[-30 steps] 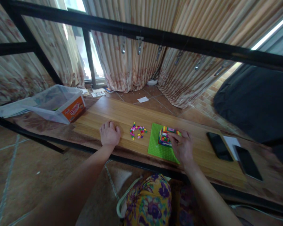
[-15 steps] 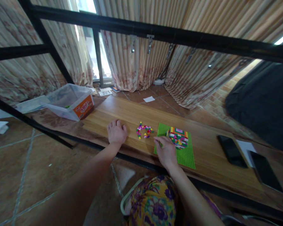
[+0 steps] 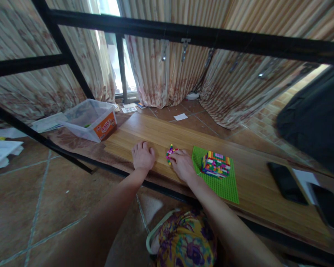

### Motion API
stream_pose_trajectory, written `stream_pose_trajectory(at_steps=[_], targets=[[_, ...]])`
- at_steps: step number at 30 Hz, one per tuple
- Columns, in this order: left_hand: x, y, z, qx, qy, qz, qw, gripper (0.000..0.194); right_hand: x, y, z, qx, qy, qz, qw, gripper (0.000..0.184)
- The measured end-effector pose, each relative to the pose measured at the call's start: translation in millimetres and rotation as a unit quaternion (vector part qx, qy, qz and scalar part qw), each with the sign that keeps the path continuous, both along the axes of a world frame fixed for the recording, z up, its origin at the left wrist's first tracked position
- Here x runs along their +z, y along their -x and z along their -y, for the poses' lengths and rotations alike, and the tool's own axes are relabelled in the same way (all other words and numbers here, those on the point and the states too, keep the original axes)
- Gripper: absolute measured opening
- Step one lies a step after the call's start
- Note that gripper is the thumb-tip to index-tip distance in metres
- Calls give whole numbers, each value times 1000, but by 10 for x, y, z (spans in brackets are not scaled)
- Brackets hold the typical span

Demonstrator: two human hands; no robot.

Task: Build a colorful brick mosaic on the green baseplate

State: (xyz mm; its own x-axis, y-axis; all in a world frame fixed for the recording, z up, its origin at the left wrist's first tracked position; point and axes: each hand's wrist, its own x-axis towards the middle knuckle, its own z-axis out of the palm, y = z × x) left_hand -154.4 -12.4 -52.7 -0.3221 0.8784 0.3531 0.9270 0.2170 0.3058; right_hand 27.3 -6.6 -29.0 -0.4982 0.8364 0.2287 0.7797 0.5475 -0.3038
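Note:
My left hand [image 3: 143,155] lies flat on the wooden board, fingers stretched out, holding nothing. Over the loose pile of small coloured toy bricks [image 3: 169,157] is my right hand [image 3: 183,164], its thumb and fingertips drawn together among them. Whether a brick is pinched there is too small to see, and the hand hides part of the pile. To its right, a boxy multicoloured brick model [image 3: 216,165] stands on a green studded baseplate [image 3: 225,191].
A clear plastic bin [image 3: 83,122] with an orange label stands past the board's left end. Two dark phones, one on the board [image 3: 286,182] and one farther right [image 3: 328,204], lie by a white paper [image 3: 306,180]. A black metal bar [image 3: 167,27] crosses above the wooden board [image 3: 156,129].
My right hand has gone from the brick model leftward across the baseplate to the loose bricks. My left hand stays put on the board. The camera view has turned left.

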Motion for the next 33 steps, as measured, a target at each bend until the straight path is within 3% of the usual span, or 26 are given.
stream_pose_trajectory(at_steps=[9, 13, 17, 20, 25, 33], targets=[[-29, 13, -6, -5, -9, 2, 1000, 34, 32, 24, 22, -17, -12, 8, 1000, 17], [-29, 15, -12, -3, -10, 1, 1000, 35, 90, -96, 192, -59, -40, -97, 993, 17], [-28, 19, -17, -2, -10, -2, 1000, 35, 138, -314, 459, -88, -27, -234, 968, 20], [-29, 25, -20, -1, -10, -3, 1000, 37, 172, -550, 656, -120, -26, -281, 952, 25], [-6, 25, -21, -2, -6, 6, 1000, 39, 213, -1027, 812, -186, -66, -249, 948, 24], [6, 26, -24, -2, -4, 14, 1000, 40, 293, -1464, 676, -265, -71, -212, 938, 28]])
